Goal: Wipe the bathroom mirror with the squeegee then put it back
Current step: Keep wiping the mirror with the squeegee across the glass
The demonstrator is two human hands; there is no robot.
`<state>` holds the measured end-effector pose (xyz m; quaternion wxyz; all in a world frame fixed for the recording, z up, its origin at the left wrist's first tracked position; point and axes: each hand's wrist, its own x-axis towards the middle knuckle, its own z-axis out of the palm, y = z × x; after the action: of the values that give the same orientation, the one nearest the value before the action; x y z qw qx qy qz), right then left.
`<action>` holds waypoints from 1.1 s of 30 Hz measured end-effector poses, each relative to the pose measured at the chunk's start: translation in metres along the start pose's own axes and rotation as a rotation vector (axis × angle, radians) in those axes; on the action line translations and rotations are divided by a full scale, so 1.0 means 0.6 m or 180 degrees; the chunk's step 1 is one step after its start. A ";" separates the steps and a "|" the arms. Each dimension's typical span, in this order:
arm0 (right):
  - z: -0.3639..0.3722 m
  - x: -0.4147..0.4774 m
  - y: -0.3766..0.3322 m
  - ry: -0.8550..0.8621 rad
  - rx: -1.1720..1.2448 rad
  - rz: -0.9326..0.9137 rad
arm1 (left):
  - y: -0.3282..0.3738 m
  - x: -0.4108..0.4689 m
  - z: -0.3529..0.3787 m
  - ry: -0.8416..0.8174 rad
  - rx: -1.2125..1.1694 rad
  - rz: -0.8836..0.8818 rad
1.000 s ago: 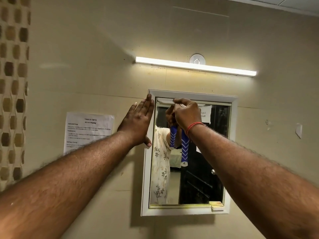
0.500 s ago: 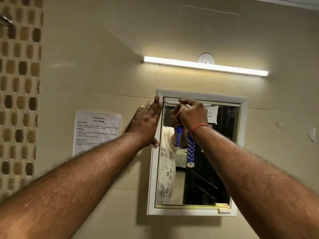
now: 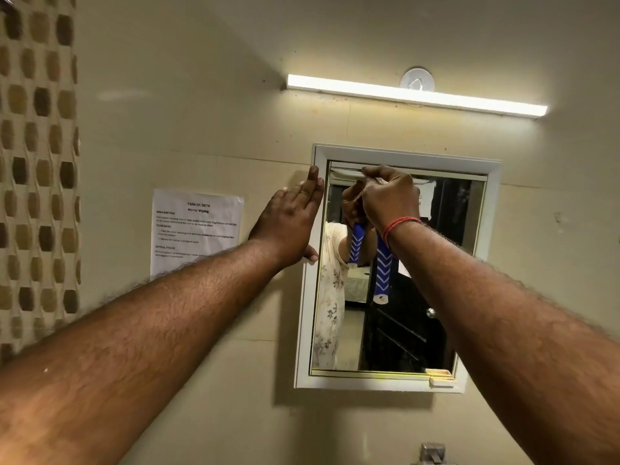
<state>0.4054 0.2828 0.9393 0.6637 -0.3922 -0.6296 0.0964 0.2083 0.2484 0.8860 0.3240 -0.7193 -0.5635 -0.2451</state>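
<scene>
A: Entry, head view. Where is the squeegee (image 3: 383,270)?

B: Centre of the frame, against the upper part of the mirror (image 3: 402,330). Its blue handle with white chevrons hangs straight down below the right hand (image 3: 389,199); the handle's white end is the lowest part. The blade sits along the top edge of the glass, just under the white frame (image 3: 406,156), mostly hidden by the fingers.

A: Right hand state?

B: Clenched around the top of the handle, knuckles toward the camera. A red thread band (image 3: 401,224) circles the wrist. The glass shows the hand and handle doubled just to the left.

A: Left hand (image 3: 292,223)?

B: Flat and released, holding nothing. Palm pressed on the wall at the left edge of the frame, fingers pointing up, thumb lying across the frame's left strip. It is just left of the right hand, not touching the squeegee.

A: Surroundings?

B: A lit tube light (image 3: 416,95) on the wall above the mirror, upper right of the frame. A printed paper sheet (image 3: 196,226) is stuck to the wall left of the left hand. Brown patterned tiles (image 3: 37,162) run down the far left. A metal fitting (image 3: 432,453) shows at the bottom edge; I cannot tell what it is.
</scene>
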 end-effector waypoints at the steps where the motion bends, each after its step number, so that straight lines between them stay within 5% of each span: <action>1: 0.000 -0.005 -0.001 -0.0008 -0.0026 0.0006 | -0.001 -0.003 0.004 0.0020 -0.0028 0.0012; 33: 0.032 -0.311 0.222 -0.0136 -0.0300 0.0950 | 0.056 -0.270 0.208 -0.0291 -0.0622 0.0255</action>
<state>0.4016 0.2641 0.7100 0.6093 -0.5099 -0.5821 0.1726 0.1999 0.2300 0.6798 0.2359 -0.7798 -0.5219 -0.2527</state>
